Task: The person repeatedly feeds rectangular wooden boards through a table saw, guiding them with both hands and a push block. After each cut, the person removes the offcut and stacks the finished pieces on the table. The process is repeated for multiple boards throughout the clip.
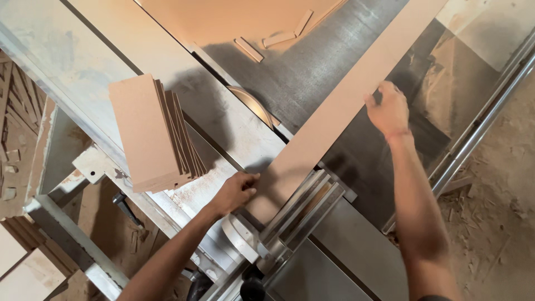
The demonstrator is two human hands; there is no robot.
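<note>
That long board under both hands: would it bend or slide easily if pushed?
The board looks flat, thin and straight, so probably stiff but slightly springy over its length. It lies on a smooth metal table, so it likely slides readily. Left hand and right hand steady it.

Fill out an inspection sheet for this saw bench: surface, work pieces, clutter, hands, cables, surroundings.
Surface: grey metal saw table, dusty, with the saw blade showing through its slot.
Job's things: long fibreboard strip lying diagonally across the table.
Clutter: stack of cut boards on the sliding carriage; small offcuts at the top.
Grippers: left hand presses the strip's near end; right hand rests on its far edge, fingers curled over it.
Cables: nothing seen.
Surroundings: sawdust and chips on the floor; metal rail on the right.
</note>
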